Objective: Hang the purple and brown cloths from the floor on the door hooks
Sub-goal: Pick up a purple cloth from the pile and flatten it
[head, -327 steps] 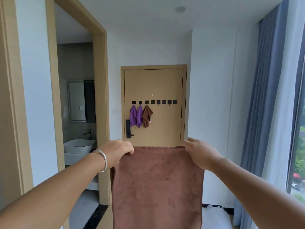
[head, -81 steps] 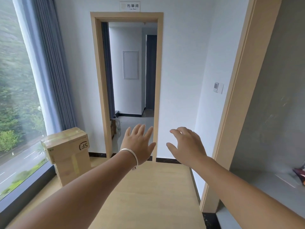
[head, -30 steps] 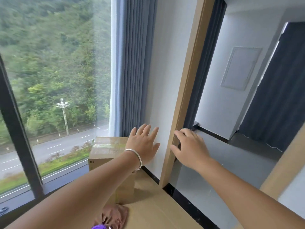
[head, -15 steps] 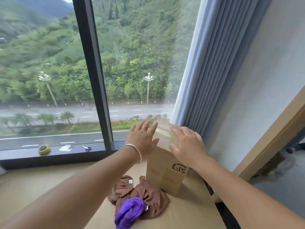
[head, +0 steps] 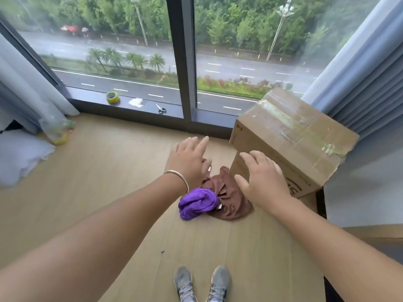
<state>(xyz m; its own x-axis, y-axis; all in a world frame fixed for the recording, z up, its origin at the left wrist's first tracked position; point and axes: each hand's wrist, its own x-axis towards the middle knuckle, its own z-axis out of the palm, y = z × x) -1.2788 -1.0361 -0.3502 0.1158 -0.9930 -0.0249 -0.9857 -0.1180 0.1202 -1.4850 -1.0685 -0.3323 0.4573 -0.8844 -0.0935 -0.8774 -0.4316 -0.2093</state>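
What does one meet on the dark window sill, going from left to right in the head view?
Yellow-green roll of tape → flat white scrap, perhaps paper or plastic → small pair of scissors.

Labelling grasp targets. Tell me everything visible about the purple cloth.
The purple cloth is a bright violet, soft-looking fabric bunched into a rumpled wad, not spread flat. A small pale tag shows at its right edge. It lies on the wooden floor, resting against and partly over the crumpled brown cloth, left of the cardboard box. Neither hand grips it; the left wrist partly hides its upper left.
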